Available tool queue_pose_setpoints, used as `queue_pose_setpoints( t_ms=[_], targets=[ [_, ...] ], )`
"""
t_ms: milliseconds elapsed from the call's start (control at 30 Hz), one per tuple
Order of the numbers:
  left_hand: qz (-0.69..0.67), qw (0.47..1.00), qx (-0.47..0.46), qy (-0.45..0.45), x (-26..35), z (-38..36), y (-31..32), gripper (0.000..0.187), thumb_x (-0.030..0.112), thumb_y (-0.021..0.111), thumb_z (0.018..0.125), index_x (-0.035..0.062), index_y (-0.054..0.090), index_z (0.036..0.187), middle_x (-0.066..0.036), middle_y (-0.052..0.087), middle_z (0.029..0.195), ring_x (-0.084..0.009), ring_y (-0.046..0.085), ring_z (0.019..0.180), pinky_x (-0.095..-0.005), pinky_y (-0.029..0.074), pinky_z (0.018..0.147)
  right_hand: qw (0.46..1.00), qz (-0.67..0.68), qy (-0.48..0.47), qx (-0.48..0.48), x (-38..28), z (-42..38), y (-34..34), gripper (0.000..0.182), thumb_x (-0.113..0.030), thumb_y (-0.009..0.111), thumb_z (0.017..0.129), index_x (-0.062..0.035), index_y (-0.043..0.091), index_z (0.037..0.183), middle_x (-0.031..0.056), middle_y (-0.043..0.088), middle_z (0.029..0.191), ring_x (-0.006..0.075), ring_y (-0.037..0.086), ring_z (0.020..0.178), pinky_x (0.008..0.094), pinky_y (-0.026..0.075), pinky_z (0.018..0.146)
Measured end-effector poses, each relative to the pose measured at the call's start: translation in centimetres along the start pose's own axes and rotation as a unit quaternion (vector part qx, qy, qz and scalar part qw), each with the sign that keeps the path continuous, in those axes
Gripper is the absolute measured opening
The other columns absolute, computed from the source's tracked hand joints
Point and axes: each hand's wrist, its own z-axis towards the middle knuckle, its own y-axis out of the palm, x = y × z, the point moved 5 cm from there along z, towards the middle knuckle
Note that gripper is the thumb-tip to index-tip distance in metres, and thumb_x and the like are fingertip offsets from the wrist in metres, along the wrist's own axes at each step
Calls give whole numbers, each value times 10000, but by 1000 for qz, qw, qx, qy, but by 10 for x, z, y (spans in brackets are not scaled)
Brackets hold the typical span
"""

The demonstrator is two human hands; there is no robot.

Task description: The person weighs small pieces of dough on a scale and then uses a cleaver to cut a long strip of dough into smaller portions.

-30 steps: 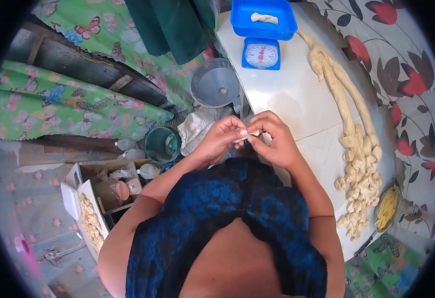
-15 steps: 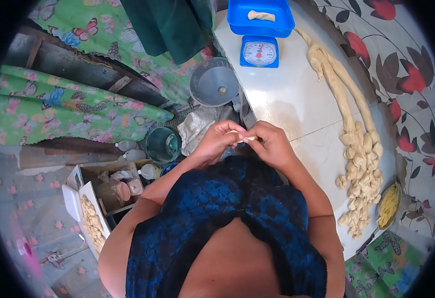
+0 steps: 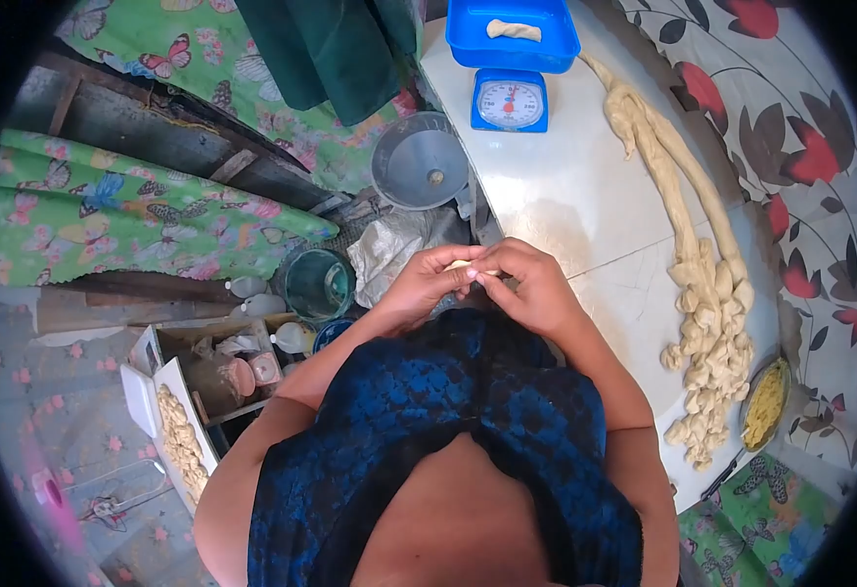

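Observation:
My left hand and my right hand meet at the fingertips in front of my chest, both pinching a small dough piece that is mostly hidden by the fingers. To the right, a long strip of dough lies on the white table, with a heap of dough pieces at its near end. One short piece of dough rests in the blue tray on the blue scale.
A bowl with yellow filling stands at the table's right edge. Left of the table are a grey basin, a green bucket and a wooden box. More dough pieces lie on a white tray at lower left.
Both hands have closed nearer together round the small dough piece, and less of it shows between the fingers.

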Motion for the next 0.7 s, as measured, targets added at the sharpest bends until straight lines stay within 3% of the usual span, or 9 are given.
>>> queue_pose_setpoints(
  t_ms=[233, 300, 400, 467, 500, 533, 567, 600, 700],
  targets=[
    [61, 998, 25, 14, 1, 2, -4, 209, 83, 620, 860, -21, 629, 1041, -35, 633, 855, -67, 516, 692, -209, 426, 627, 999, -52, 8, -11, 5, 2, -2, 85, -46, 623, 743, -43, 638, 826, 109, 604, 782, 256, 601, 680, 317, 477, 611],
    [64, 997, 35, 34, 9, 3, -2, 191, 76, 624, 852, -14, 638, 1019, -37, 633, 828, -66, 515, 684, -211, 423, 625, 998, 3, 47, 45, 7, 13, -19, 60, -38, 620, 733, -28, 640, 789, 100, 601, 766, 217, 597, 662, 297, 470, 592],
    [0, 995, 35, 98, 31, 2, 1, 175, 82, 619, 852, -6, 642, 1001, -39, 631, 826, -66, 514, 682, -211, 421, 625, 995, -32, 3, 95, -11, 37, -44, 87, 7, 609, 716, -10, 639, 796, 97, 631, 817, 172, 606, 707, 261, 476, 659],
    [12, 994, 30, 108, 40, -4, -3, 163, 87, 615, 856, -4, 641, 989, -39, 630, 822, -67, 514, 680, -214, 422, 628, 958, -130, -97, 235, -19, 53, -80, 100, 49, 589, 741, -6, 634, 810, 83, 640, 836, 161, 612, 761, 245, 474, 670],
    [23, 993, 23, 114, 44, -8, -6, 152, 91, 612, 859, -1, 641, 978, -40, 629, 819, -69, 514, 678, -217, 423, 631, 950, 19, -61, 306, -6, 64, -106, 78, 32, 595, 788, -2, 638, 843, 74, 644, 873, 138, 615, 777, 235, 482, 684],
    [22, 993, 32, 111, 42, -11, -11, 149, 76, 578, 878, -16, 602, 993, -58, 607, 830, -102, 520, 685, -249, 434, 641, 941, -4, -49, 335, -10, 74, -131, 63, -4, 601, 832, -1, 645, 877, 71, 638, 902, 113, 616, 760, 230, 494, 685],
    [21, 993, 32, 113, 38, -12, -15, 149, 76, 578, 878, -16, 602, 993, -58, 607, 830, -102, 520, 685, -249, 434, 641, 933, -3, -119, 339, -25, 89, -145, 88, -32, 613, 841, -5, 655, 913, 74, 639, 892, 102, 614, 715, 226, 493, 653],
    [-7, 995, 41, 92, 30, -12, -21, 165, 117, 560, 897, -14, 594, 991, -55, 595, 829, -106, 522, 690, -253, 440, 646, 946, -49, -104, 303, -35, 101, -155, 163, -85, 587, 881, 6, 621, 1012, 59, 633, 901, 116, 620, 802, 251, 516, 712],
    [-56, 996, 49, 53, 16, -17, -23, 228, 203, 517, 931, -10, 582, 980, -53, 575, 832, -113, 526, 703, -257, 448, 656, 950, -142, -65, 270, -40, 144, -170, 203, -139, 594, 884, 1, 626, 1028, 67, 648, 885, 116, 626, 813, 250, 515, 716]
  ],
)
